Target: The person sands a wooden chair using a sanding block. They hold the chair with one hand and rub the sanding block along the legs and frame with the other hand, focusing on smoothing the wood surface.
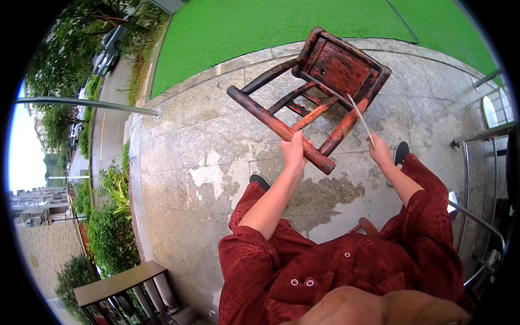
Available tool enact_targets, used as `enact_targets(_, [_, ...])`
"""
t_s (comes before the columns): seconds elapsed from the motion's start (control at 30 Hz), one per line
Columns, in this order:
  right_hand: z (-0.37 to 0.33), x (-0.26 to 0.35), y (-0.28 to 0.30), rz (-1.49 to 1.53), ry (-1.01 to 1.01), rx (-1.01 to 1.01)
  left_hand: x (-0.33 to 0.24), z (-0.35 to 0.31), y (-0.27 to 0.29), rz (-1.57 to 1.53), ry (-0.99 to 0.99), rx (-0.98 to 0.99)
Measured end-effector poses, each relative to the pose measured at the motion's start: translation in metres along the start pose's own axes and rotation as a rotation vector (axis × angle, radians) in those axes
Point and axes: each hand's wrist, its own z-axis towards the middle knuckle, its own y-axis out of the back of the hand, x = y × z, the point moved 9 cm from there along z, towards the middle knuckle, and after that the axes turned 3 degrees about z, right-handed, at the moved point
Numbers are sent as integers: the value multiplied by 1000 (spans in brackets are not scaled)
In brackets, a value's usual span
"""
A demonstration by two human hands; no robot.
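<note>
**A:** Checking the head view. What's in the hands?

**B:** Left hand (294, 147) is wrapped around one leg of a worn red wooden stool (317, 89), fingers closed on the leg near its foot end. Stool is lifted and tipped, legs toward the person, seat (340, 67) facing away and up-frame.

**A:** Right?

**B:** Right hand (380, 150) pinches a thin pale strip (358, 114). Strip runs up-left from the fingers and crosses the stool's rungs toward the seat underside. Can't tell if its far end is fixed to the wood.

**A:** Stool touching the ground?

**B:** Looks off the ground, held over the stone paving (189, 162). Only visible support is the left hand.

**A:** Surroundings?

**B:** Dark red sleeves (428, 216) on both arms, black shoes (401, 151) visible below the stool. Green turf (244, 38) beyond the paving edge. Metal railing (86, 103) at left with shrubs behind it, brown bench (119, 281) lower left, metal chair frame (476, 216) at right.
</note>
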Motion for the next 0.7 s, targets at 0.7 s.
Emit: enact_targets(0.7, [-88,32,-29,781,-473,510,-124,13,-33,843,87,679])
